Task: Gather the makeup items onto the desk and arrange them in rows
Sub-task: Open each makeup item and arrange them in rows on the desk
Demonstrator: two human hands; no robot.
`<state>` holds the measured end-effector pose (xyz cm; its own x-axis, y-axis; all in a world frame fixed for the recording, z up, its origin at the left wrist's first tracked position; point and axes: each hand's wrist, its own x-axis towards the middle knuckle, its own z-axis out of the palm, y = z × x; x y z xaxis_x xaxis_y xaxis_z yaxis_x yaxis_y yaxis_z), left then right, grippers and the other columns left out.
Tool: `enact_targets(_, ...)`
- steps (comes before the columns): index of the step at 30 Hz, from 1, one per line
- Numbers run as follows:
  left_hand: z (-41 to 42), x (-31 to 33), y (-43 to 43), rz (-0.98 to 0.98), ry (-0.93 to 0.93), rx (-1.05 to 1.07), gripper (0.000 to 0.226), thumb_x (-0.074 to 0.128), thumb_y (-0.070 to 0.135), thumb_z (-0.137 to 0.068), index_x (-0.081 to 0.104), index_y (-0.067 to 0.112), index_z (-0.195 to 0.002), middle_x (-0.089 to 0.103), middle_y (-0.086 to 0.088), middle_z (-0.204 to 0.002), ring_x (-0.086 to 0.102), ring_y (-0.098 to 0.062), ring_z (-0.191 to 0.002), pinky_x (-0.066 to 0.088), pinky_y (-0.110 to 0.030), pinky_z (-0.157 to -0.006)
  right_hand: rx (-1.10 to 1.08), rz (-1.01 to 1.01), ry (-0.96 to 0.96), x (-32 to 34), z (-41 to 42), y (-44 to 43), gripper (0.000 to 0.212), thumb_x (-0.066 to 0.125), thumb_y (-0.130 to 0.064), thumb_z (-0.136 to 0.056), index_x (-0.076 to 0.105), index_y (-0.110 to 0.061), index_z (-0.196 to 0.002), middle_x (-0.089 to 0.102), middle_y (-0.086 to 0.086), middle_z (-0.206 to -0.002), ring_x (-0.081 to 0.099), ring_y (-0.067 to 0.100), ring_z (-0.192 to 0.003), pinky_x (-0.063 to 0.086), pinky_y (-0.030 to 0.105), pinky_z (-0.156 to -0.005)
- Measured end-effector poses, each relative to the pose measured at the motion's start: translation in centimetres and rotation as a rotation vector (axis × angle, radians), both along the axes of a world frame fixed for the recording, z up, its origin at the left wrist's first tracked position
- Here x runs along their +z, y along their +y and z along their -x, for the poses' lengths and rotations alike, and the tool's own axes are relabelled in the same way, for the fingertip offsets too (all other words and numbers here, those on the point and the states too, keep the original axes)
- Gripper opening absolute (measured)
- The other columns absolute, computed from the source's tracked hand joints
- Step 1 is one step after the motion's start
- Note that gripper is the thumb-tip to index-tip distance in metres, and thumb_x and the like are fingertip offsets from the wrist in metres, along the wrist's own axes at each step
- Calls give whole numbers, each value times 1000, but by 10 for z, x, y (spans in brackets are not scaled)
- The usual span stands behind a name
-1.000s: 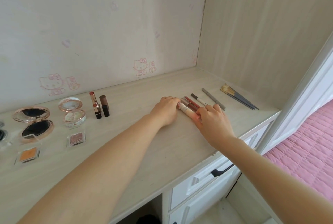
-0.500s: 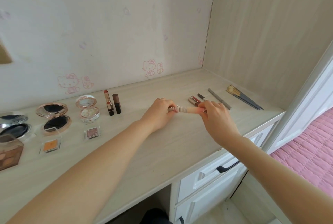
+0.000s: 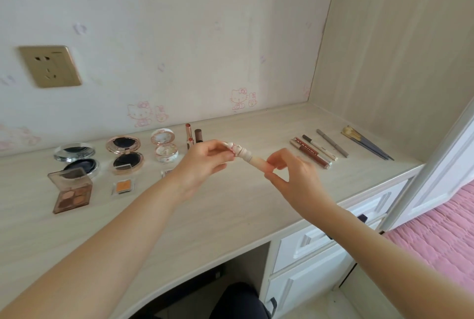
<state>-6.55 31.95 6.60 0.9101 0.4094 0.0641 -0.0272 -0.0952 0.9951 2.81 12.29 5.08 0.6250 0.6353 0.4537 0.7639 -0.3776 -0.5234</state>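
Both hands hold a cream-coloured makeup tube [image 3: 247, 157] in the air above the pale desk [image 3: 230, 205]. My left hand [image 3: 204, 162] pinches its ornate cap end, and my right hand [image 3: 292, 172] pinches the plain end. On the desk to the right lie lip glosses [image 3: 311, 151], slim pencils [image 3: 331, 142] and brushes [image 3: 366, 142] side by side. To the left sit open compacts [image 3: 125, 154], a floral compact [image 3: 164, 148], two lipsticks [image 3: 193, 135], an eyeshadow palette [image 3: 71, 190] and a small orange pan [image 3: 123, 187].
A gold wall socket [image 3: 50, 66] is on the wallpapered wall at the left. White drawers [image 3: 320, 236] hang under the desk's right part. A wooden side panel [image 3: 400, 49] closes the right end, and a pink bedspread [image 3: 436, 228] lies beyond.
The tube was lifted from the row of slim items on the right and carried leftward and upward between both hands. The view has swung left, showing more compacts and the socket.
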Motion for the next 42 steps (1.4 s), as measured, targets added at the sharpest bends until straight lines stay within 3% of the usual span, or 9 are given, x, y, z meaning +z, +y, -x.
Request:
enact_targets(6, 46, 5, 6, 475, -86, 67, 15, 52, 8, -96, 67, 10, -100, 71, -7, -99, 69, -24, -96, 50, -37, -94, 97, -64, 50, 9, 48, 32, 20, 69, -29, -85, 57, -22, -99, 59, -22, -93, 51, 2, -93, 36, 7, -73)
enact_targets(12, 80, -3, 13, 587, -138, 162, 15, 60, 15, -91, 68, 8, -103, 69, -10, -103, 68, -22, -92, 54, -33, -89, 147, -113, 85, 5, 80, 58, 20, 70, -31, -83, 56, -23, -95, 59, -22, -90, 50, 3, -91, 38, 9, -72)
enact_targets(21, 106, -13, 5, 474, -91, 162, 57, 67, 9, -87, 41, 17, -137, 66, -28, -108, 66, -32, -104, 52, -40, -90, 200, -156, 32, -10, 109, 86, 20, 72, -32, -82, 54, -25, -87, 57, -19, -86, 48, 2, -89, 42, 17, -71)
enact_targets(26, 118, -19, 17, 357, -62, 204, 55, 65, 9, -88, 42, 25, -136, 71, -15, -106, 69, -27, -96, 53, -39, -90, 239, -116, -31, -14, 114, 90, 15, 61, -40, -89, 61, -25, -92, 57, -18, -85, 48, 3, -89, 42, 14, -72)
enact_targets(30, 129, -25, 21, 277, -3, 232, 39, 64, 7, -88, 47, 5, -124, 74, -6, -91, 67, -21, -82, 54, -35, -81, 200, -119, 296, -7, 112, 98, 15, 60, -34, -89, 61, -24, -100, 62, -15, -91, 54, 2, -89, 41, 11, -73)
enact_targets(34, 138, -29, 22, 223, 33, 188, 29, 66, 7, -86, 56, 3, -114, 73, -16, -91, 67, -23, -84, 54, -31, -81, 236, -94, 675, -4, 113, 112, 21, 65, -36, -86, 62, -22, -102, 67, -11, -94, 64, 6, -85, 50, 20, -72)
enact_targets(36, 141, -30, 23, 183, 9, 174, 25, 66, 10, -85, 61, 8, -110, 73, -14, -95, 68, -22, -87, 53, -29, -81, 287, -141, 770, -7, 116, 117, 14, 68, -27, -86, 66, -18, -97, 70, -4, -91, 66, 10, -79, 51, 27, -71)
enact_targets(39, 143, -33, 24, 15, -9, 189, 24, 69, 19, -82, 66, 15, -106, 74, -1, -91, 70, -19, -91, 54, -25, -81, 293, -234, 828, -11, 117, 122, 8, 71, -18, -83, 67, -14, -89, 69, -3, -79, 63, 5, -68, 47, 18, -62)
enact_targets(42, 142, -39, 24, -152, -11, 296, 22, 75, 17, -80, 67, 20, -100, 72, 5, -90, 70, -16, -88, 55, -26, -77, 258, -285, 867, -18, 119, 127, 21, 74, -20, -79, 63, -3, -85, 66, 3, -73, 59, 9, -67, 45, 21, -63)
